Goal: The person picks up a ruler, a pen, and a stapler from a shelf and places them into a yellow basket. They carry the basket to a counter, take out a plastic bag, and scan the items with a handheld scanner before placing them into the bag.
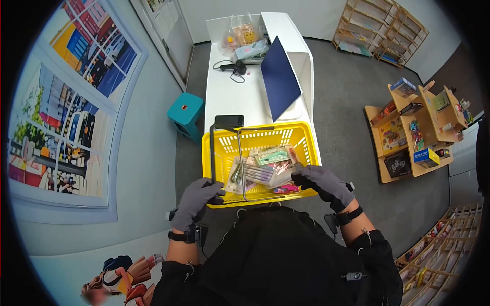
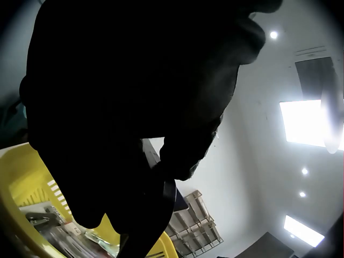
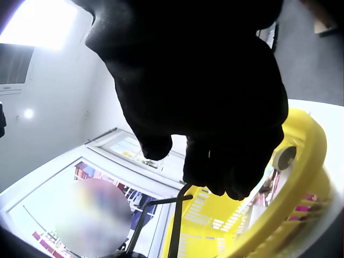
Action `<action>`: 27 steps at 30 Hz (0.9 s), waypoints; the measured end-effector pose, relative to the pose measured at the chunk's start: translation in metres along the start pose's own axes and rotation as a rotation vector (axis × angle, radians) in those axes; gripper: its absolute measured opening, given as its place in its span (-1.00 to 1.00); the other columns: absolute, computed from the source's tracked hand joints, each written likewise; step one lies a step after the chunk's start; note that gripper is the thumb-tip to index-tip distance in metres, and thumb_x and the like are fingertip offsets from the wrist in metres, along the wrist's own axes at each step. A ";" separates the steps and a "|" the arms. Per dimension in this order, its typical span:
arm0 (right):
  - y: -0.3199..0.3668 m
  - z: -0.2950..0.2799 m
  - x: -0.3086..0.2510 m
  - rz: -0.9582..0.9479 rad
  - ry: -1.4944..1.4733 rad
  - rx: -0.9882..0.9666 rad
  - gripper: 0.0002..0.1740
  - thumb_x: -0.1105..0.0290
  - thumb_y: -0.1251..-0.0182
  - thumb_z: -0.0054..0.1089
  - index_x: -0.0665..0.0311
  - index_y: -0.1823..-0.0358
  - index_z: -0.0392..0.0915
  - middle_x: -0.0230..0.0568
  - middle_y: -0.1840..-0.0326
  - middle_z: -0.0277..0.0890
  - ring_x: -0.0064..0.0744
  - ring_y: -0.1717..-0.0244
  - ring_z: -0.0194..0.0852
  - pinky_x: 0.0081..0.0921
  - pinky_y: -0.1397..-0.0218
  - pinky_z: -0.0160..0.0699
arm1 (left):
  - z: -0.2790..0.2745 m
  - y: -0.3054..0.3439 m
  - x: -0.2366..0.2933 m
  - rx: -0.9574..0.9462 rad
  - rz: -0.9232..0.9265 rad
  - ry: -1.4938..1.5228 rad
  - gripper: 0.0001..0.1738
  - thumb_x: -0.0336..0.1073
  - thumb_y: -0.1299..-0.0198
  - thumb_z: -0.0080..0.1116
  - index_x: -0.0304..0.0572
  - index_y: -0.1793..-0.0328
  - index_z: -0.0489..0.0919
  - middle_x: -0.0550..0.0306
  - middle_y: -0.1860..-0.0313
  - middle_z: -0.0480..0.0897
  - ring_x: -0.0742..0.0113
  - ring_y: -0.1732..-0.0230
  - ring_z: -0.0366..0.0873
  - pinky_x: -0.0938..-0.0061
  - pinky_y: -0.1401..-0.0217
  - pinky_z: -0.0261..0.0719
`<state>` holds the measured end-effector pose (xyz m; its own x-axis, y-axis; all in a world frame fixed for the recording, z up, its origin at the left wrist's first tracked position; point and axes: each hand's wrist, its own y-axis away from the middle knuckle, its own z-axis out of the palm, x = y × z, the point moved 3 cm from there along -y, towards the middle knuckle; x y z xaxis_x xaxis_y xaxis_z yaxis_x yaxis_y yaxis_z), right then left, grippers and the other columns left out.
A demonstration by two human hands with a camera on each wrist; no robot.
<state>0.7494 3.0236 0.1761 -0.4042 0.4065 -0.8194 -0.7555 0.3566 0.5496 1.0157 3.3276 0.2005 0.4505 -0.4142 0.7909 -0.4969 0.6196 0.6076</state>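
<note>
Now left hand [image 1: 195, 198] fingers clenched round basket handle [image 1: 212, 153], right hand [image 1: 322, 183] fingers curled on clear packet [image 1: 282, 176]

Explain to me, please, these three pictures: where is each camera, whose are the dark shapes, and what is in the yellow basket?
No machine here: the grips are a person's two gloved hands. The wide picture comes from a camera on the head, looking down. The other two come from wrist cameras, so the glove fills them darkly. A yellow basket stands on a white counter and holds packets. The left grip holds the black handle. The right grip reaches the packets; whether it holds one, I cannot tell.
</note>
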 end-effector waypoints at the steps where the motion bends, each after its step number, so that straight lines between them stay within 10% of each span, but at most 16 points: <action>1: -0.004 0.008 -0.001 -0.016 0.095 -0.031 -0.56 0.11 -0.71 0.23 0.42 -0.15 0.74 -0.19 0.04 0.78 -0.42 0.00 0.75 -0.42 -0.15 0.73 | -0.011 0.000 -0.008 0.063 0.031 -0.082 -0.66 -0.16 -0.41 0.44 -0.38 0.03 0.79 0.10 0.30 0.80 0.34 0.28 0.77 0.44 0.16 0.75; 7: -0.036 0.072 -0.034 -0.237 0.529 -0.193 -0.60 0.12 -0.67 0.30 0.40 0.01 0.71 -0.23 0.14 0.73 -0.40 0.14 0.72 -0.44 -0.01 0.71 | -0.028 -0.004 -0.017 0.422 0.184 -0.813 -0.54 0.02 -0.23 0.45 -0.33 0.20 0.76 -0.11 0.30 0.81 0.03 0.30 0.79 0.18 0.17 0.72; 9: -0.064 0.090 -0.013 0.094 0.284 -0.351 -0.58 0.06 -0.73 0.19 0.34 -0.05 0.70 -0.29 0.11 0.72 -0.48 0.13 0.67 -0.47 0.01 0.68 | -0.026 -0.007 -0.018 0.457 0.205 -0.860 -0.53 0.04 -0.19 0.45 -0.33 0.22 0.76 -0.14 0.29 0.81 -0.01 0.29 0.79 0.15 0.15 0.71; 16: -0.086 0.146 0.013 0.262 -0.234 -0.540 -0.57 0.04 -0.73 0.21 0.32 -0.12 0.71 -0.33 0.17 0.68 -0.50 0.20 0.67 -0.56 0.13 0.62 | -0.018 0.027 -0.007 0.673 0.250 -0.957 -0.52 0.06 -0.15 0.47 -0.30 0.22 0.77 -0.08 0.32 0.82 0.01 0.22 0.81 0.18 0.09 0.71; 21: -0.044 0.124 -0.021 0.257 -0.363 -0.546 -0.53 0.06 -0.74 0.20 0.37 -0.24 0.70 -0.32 0.17 0.72 -0.50 0.27 0.68 -0.59 0.21 0.60 | -0.018 0.024 -0.011 0.617 0.279 -0.653 -0.51 0.05 -0.18 0.46 -0.31 0.10 0.82 -0.09 0.29 0.83 0.07 0.20 0.81 0.22 0.07 0.71; 24: -0.027 0.056 -0.035 -0.058 0.098 -0.556 -0.46 0.09 -0.72 0.24 0.45 -0.36 0.67 -0.28 0.19 0.76 -0.47 0.31 0.70 -0.55 0.25 0.61 | -0.029 -0.006 -0.035 0.544 0.336 -0.654 -0.51 0.04 -0.23 0.44 -0.29 0.01 0.84 -0.11 0.25 0.84 0.10 0.18 0.82 0.21 0.06 0.71; 27: 0.001 -0.001 -0.041 0.113 0.086 -0.298 -0.42 0.11 -0.61 0.35 0.45 -0.40 0.66 -0.30 0.27 0.75 -0.48 0.32 0.69 -0.53 0.25 0.61 | -0.043 -0.024 -0.058 0.493 0.291 -0.774 -0.51 0.00 -0.30 0.41 -0.33 -0.04 0.84 -0.08 0.25 0.84 0.18 0.21 0.78 0.25 0.08 0.69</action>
<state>0.7647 3.0071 0.2102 -0.5265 0.3528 -0.7735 -0.8159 0.0461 0.5763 1.0333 3.3655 0.1373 -0.2664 -0.7229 0.6375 -0.8476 0.4907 0.2022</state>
